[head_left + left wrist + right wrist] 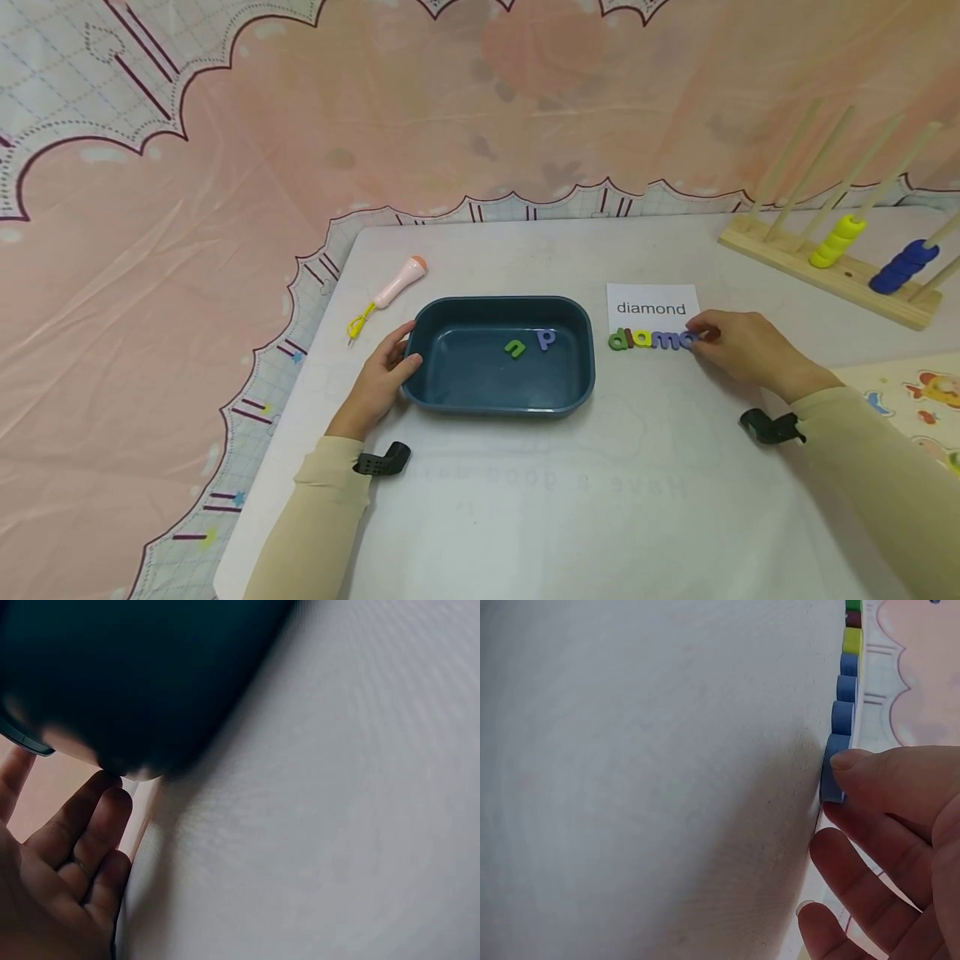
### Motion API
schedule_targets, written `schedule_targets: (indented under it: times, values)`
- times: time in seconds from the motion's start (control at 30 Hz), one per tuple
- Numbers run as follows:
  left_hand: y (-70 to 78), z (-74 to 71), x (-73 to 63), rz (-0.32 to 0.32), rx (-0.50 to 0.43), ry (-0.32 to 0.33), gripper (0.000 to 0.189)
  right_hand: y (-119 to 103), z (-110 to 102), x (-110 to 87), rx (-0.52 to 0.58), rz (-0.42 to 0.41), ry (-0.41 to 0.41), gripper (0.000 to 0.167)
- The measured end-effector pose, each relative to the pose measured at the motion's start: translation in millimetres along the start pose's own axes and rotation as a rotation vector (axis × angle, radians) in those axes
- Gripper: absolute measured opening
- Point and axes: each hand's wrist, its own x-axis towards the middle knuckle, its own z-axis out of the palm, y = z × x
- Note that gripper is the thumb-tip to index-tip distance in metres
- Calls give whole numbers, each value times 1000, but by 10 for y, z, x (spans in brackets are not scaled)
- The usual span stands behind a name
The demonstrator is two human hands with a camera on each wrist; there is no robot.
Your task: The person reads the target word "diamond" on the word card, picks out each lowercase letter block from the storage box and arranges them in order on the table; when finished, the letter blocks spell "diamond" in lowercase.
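My left hand (pixel 377 385) grips the left end of a dark teal tray (pixel 498 400), thumb over the rim and fingers against the outer wall. In the left wrist view the tray (pixel 135 682) hangs over the fingers (pixel 105 825). Inside it lie a green letter n (pixel 514 348) and a purple letter shaped like a p (pixel 545 338). A white card (pixel 651 298) printed "diamond" lies right of the tray. Along its lower edge run coloured letters (pixel 641 338) reading "diamo". At the row's right end my right hand (pixel 738 350) pinches the blue letter o (pixel 832 769).
A pink-handled pen-like tool (pixel 401 282) with a yellow tip lies behind the tray's left end. At the back right stands a wooden peg rack (pixel 795 254) with yellow and blue beads. A cream printed board (pixel 907 400) lies under the right forearm.
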Motion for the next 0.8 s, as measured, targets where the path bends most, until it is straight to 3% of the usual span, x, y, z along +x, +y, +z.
schedule_targets:
  times: [0.8]
  values:
    - [8,-3,-17,-3,3,4,59,-28,-45,-42,25,20,-17,37]
